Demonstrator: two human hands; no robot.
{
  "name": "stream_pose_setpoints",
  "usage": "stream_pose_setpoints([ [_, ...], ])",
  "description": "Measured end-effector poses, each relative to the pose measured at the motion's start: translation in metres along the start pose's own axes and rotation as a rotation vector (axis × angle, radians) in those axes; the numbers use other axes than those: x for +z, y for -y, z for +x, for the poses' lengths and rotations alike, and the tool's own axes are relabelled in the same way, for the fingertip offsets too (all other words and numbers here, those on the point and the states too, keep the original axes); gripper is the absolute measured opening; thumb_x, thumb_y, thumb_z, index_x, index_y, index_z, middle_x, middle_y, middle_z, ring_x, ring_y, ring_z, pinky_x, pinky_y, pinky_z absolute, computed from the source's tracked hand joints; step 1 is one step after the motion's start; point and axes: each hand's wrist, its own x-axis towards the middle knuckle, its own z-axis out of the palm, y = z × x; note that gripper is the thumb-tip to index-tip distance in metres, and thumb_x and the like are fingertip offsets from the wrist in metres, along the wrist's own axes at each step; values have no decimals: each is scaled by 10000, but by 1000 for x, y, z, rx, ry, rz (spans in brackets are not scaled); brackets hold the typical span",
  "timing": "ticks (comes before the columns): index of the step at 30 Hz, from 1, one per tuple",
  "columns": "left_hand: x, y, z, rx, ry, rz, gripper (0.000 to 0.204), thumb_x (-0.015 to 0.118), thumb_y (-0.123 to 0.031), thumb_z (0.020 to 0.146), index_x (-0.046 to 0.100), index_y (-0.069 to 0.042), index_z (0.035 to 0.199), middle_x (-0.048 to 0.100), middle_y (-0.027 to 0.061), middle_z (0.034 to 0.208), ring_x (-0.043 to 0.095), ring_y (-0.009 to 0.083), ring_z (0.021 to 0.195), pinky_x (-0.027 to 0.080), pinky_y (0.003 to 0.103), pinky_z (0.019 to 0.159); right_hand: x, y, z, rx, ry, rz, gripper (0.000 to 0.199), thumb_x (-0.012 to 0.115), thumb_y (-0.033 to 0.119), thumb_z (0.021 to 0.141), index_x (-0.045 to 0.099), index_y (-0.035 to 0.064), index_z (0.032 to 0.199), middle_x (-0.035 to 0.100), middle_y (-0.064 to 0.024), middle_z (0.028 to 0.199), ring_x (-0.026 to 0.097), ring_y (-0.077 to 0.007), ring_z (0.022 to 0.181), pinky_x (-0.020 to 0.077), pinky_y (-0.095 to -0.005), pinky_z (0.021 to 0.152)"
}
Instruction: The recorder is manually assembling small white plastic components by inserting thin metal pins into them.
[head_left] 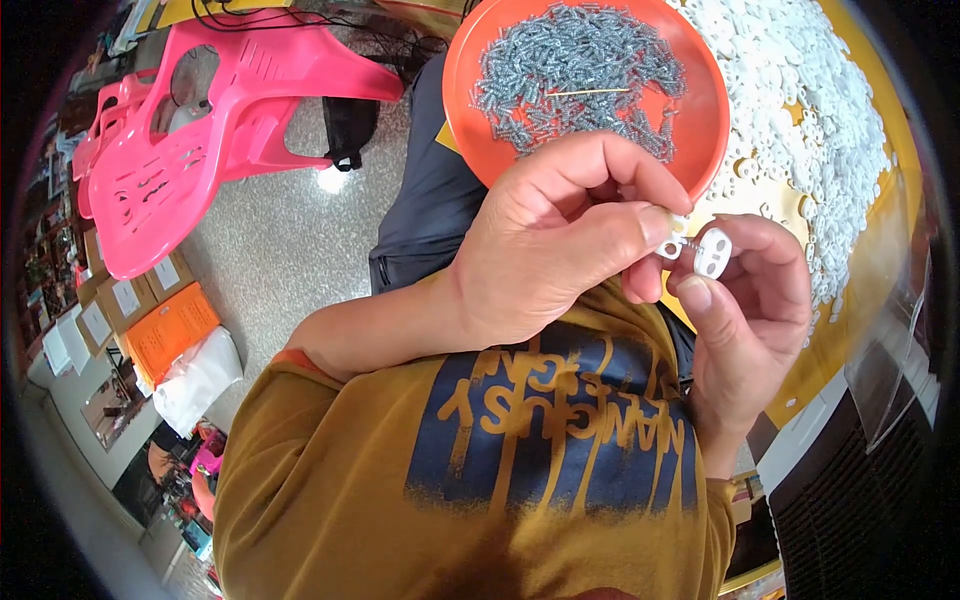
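Thumb and fingers of my left hand [550,235] pinch a small white plastic piece with round holes [672,246], partly hidden by the fingertips. My right hand [755,310] grips a white oval cord-lock body [713,253] with two holes on its face, between thumb and forefinger. A thin metal spring [690,243] spans the short gap between the two white pieces. Beyond my hands an orange-red bowl [712,130] holds a heap of small grey metal springs [575,70], with a thin stick [590,92] lying across them. Just right of the bowl spreads a pile of white plastic pieces [800,130].
The white pile rests on a yellow surface [895,260]. A pink plastic chair [190,130] stands on the speckled floor at left, near black cables [300,22]. Cardboard boxes [130,295], an orange packet [172,330] and a white bag [200,378] sit lower left. A dark ribbed panel [850,490] is lower right.
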Motion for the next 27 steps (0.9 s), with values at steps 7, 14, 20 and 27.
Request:
stream_pose_setpoints([
  [7, -3, 4, 0, 62, 34, 21, 109, 467, -21, 831, 500, 13, 929, 559, 75, 769, 529, 104, 598, 449, 222, 558, 3, -2, -1, -81, -22, -127, 367, 620, -86, 687, 490, -49, 1028, 544, -76, 912, 519, -118, 821, 403, -236, 746],
  [14, 0, 3, -1, 23, 13, 34, 117, 470, 2, 829, 498, 16, 941, 567, 83, 803, 539, 98, 609, 464, 207, 554, 3, -4, 0, -199, -10, -270, 332, 619, -82, 687, 516, -48, 1001, 546, -72, 902, 506, -116, 818, 397, -233, 733],
  [20, 2, 3, -1, 23, 11, 63, 119, 477, -5, 836, 500, 12, 952, 571, 87, 825, 543, 91, 611, 468, 197, 550, 4, -4, 0, -168, -12, -205, 340, 621, -77, 693, 514, -50, 1015, 548, -73, 906, 513, -121, 828, 408, -237, 737],
  [27, 1, 3, -1, -18, 40, 83, 142, 497, -35, 842, 488, 4, 978, 567, 78, 820, 540, 83, 607, 464, 190, 541, 2, -2, 1, -136, -36, -163, 351, 611, -69, 707, 519, -60, 1046, 543, -71, 901, 518, -123, 821, 415, -232, 733],
])
